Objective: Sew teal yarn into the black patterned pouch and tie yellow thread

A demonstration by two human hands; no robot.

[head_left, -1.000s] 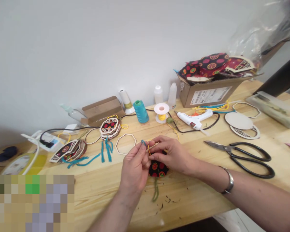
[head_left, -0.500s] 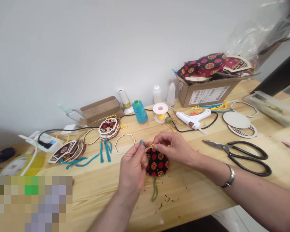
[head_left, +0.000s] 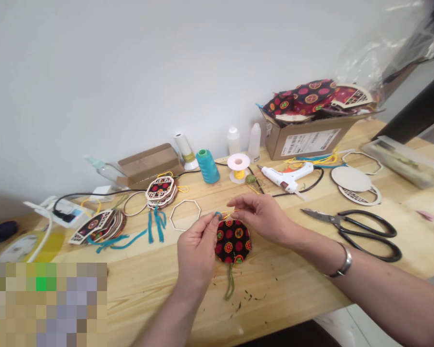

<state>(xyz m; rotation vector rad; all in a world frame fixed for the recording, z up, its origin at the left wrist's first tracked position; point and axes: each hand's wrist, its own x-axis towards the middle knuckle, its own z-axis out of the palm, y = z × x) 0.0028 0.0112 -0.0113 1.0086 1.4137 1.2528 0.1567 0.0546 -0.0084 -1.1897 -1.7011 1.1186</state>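
Note:
Between finger and thumb my left hand [head_left: 198, 248] pinches a small blue cord loop [head_left: 218, 215]. Just to its right, my right hand [head_left: 262, 217] has its fingers pressed together on a thin yellow cord [head_left: 228, 215], which runs across to the blue loop. Below both hands a black fabric piece [head_left: 234, 243] with red and orange flower prints lies on the wooden table [head_left: 141, 299]. A green cord [head_left: 230, 284] hangs from its lower edge. The fingertips hide part of the cords.
Large scissors [head_left: 350, 226] lie at the right, with a white glue gun [head_left: 289, 177] behind them. A teal thread cone [head_left: 208, 166] and a yellow spool [head_left: 238, 168] stand behind my hands. Patterned pieces [head_left: 161, 190] are stacked at the left; a cardboard box [head_left: 311, 140] stands at the back right.
My right hand's fingers have shifted and drawn closer together on the yellow cord. The blue loop sits slightly lower and nearer the right hand.

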